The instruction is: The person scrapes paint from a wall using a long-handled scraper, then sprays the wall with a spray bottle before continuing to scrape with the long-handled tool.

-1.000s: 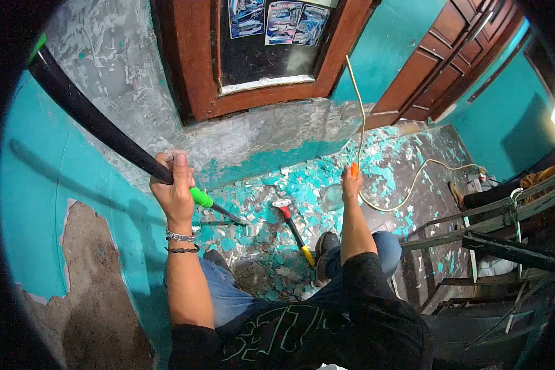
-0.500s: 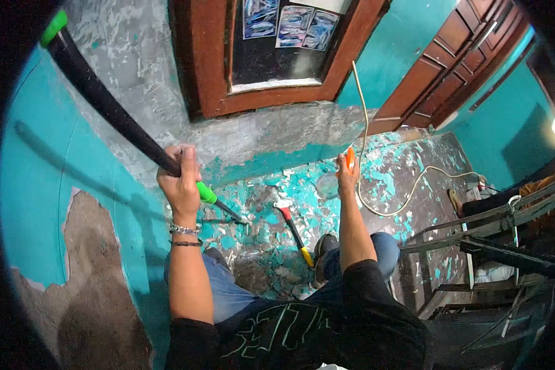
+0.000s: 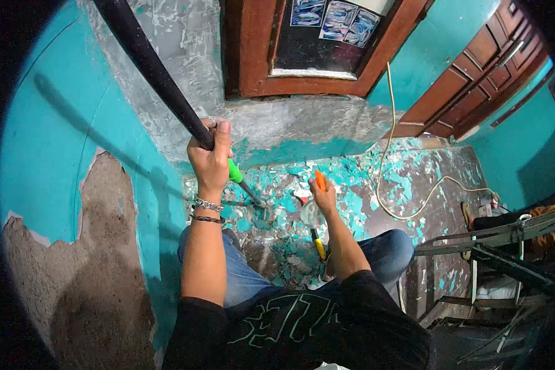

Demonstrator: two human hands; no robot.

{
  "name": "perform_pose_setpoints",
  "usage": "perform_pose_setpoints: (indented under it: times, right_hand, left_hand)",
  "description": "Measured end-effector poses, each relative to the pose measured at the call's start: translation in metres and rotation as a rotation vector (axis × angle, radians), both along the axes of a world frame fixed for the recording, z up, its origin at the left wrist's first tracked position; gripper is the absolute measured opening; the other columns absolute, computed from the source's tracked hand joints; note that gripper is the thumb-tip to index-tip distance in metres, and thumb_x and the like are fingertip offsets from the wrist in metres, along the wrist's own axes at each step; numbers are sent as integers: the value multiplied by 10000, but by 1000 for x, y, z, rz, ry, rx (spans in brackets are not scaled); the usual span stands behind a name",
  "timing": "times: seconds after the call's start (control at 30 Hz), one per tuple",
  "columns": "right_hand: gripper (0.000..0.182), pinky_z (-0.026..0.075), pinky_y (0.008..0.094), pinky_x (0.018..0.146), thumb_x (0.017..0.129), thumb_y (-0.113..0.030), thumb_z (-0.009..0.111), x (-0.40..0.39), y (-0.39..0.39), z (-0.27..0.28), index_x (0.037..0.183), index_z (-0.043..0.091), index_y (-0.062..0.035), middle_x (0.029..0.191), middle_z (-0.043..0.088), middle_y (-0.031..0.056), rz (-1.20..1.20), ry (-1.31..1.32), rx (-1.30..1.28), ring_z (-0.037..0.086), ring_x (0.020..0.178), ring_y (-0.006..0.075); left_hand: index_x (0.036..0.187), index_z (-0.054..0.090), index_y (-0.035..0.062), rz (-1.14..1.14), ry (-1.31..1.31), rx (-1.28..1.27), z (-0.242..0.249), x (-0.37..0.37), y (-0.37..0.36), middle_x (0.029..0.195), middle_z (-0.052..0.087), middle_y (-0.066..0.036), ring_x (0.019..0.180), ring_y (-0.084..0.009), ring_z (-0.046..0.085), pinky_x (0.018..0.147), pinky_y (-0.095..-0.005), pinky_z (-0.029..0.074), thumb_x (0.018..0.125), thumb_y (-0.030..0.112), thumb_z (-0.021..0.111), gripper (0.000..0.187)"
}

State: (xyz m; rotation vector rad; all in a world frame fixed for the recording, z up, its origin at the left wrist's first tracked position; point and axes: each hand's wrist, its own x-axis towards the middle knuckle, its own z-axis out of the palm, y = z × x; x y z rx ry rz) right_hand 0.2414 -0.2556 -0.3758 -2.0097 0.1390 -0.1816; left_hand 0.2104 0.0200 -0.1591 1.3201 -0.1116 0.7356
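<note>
Black pole [image 3: 160, 77] is clenched by the left hand [image 3: 211, 159]! Orange-handled scraper [image 3: 320, 180] is gripped by the right hand [image 3: 325, 196] — over paint flakes [image 3: 353, 201].

Far side: window [image 3: 317, 55] set in far wall [image 3: 302, 117]; door [image 3: 496, 65] to its right. Side wall [image 3: 49, 166] runs along the left. Pole [image 3: 160, 77] slants from far left through left hand [image 3: 211, 159] toward floor [image 3: 453, 182]. Right hand [image 3: 327, 198] holds handheld tool [image 3: 320, 180], partly before floor tool [image 3: 318, 244], which lies among flakes [image 3: 351, 203]. Cable [image 3: 384, 154] farther right, trailing across floor. Frame [image 3: 484, 240] at right, nearer than cable.
</note>
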Motion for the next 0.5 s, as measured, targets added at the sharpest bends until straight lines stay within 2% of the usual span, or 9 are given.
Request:
perform_pose_setpoints:
  times: [0.03, 0.07, 0.17, 0.2, 0.23, 0.33, 0.43, 0.5]
  right_hand:
    - [362, 421, 302, 632, 734, -372, 647, -2, 4, -4, 852, 535, -49, 720, 552, 73, 2, 105, 26, 511, 653, 172]
    - [389, 422, 305, 640, 735, -397, 634, -3, 7, -8, 886, 523, -56, 726, 556, 68, 15, 122, 14, 517, 664, 166]
    - [428, 422, 308, 645, 737, -423, 618, -10, 22, 1, 950, 534, -61, 730, 562, 71, 99, 15, 36, 518, 668, 167]
    - [465, 435, 319, 673, 737, -446, 606, -14, 27, 11, 993, 535, -64, 786, 598, 89, 134, 46, -15, 566, 724, 194]
    - [465, 435, 319, 673, 737, -446, 606, -14, 32, 13, 993, 535, -64, 786, 598, 89, 136, 49, -16, 566, 724, 194]
    - [440, 447, 344, 738, 735, -438, 611, -17, 50, 18, 975, 558, -74, 880, 628, 111, 181, 148, -125, 600, 862, 257]
    - [420, 447, 344, 732, 734, -433, 611, -24, 63, 29, 966, 568, -86, 867, 628, 105, 180, 141, -246, 601, 837, 252]
    - [404, 446, 347, 705, 734, -430, 610, -24, 69, 27, 927, 561, -78, 837, 622, 106, 252, 134, -140, 597, 798, 252]
  left_hand:
    - [770, 518, 52, 4, 1, -1, 0, -1, 1, 549, 465, 27, 456, -47, 424, 415, -195, 338, 836, 219, 575, 189]
    - [765, 518, 52, 1, 9, 5, 1, -2, 1, 545, 462, 28, 455, -46, 423, 415, -195, 337, 837, 222, 575, 192]
    - [756, 519, 53, -6, 2, 4, -1, -1, 4, 539, 459, 31, 454, -45, 420, 414, -195, 335, 838, 226, 574, 199]
    - [751, 521, 52, -14, -11, -2, -2, -1, 4, 538, 457, 31, 453, -44, 419, 414, -195, 334, 838, 227, 573, 202]
    - [751, 521, 52, -12, -9, -3, -3, 0, 4, 538, 457, 31, 453, -44, 419, 414, -195, 334, 838, 227, 573, 202]
    - [756, 527, 46, 11, -3, 0, -2, -1, 3, 538, 455, 33, 451, -44, 413, 410, -199, 326, 840, 233, 571, 210]
    - [759, 493, 58, 6, 43, 9, 0, -3, 4, 551, 424, 32, 459, -51, 385, 462, -213, 354, 846, 217, 557, 192]
    - [753, 492, 57, 10, 56, -14, 1, -6, 8, 541, 418, 35, 453, -50, 382, 471, -216, 360, 846, 223, 556, 201]
